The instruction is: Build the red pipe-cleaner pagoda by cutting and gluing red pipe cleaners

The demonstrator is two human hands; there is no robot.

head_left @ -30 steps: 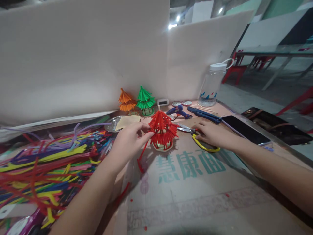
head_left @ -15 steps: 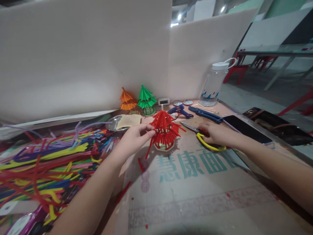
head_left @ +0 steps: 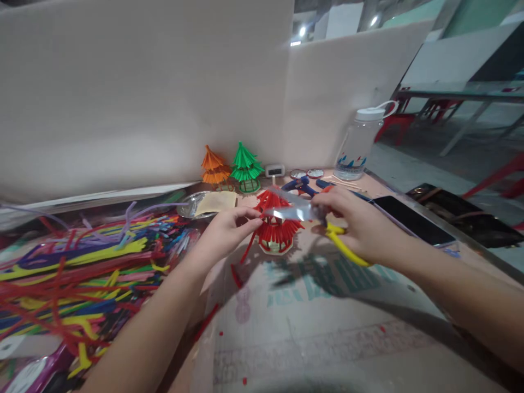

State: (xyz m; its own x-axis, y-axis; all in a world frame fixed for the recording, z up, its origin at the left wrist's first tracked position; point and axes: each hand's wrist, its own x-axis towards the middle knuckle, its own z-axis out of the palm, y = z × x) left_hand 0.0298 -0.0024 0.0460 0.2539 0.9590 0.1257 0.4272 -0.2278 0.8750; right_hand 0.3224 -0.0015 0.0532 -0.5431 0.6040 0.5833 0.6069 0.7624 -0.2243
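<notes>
The red tiered model stands upright near the middle of the worktop, on a printed board. My left hand pinches its left edge, thumb and forefinger drawn narrow, and a red strand hangs just below them. In my right hand I hold the yellow-handled scissors, their blurred blades parted and pointing left across the model's front; I can't tell whether they touch it. Farther back, a green model and an orange model stand side by side, left of a small white device. A blue glue gun lies on the far side, with a clear bottle to its right and a phone nearer, right of my hand. A colourful heap of fuzzy stems spreads on the left.
</notes>
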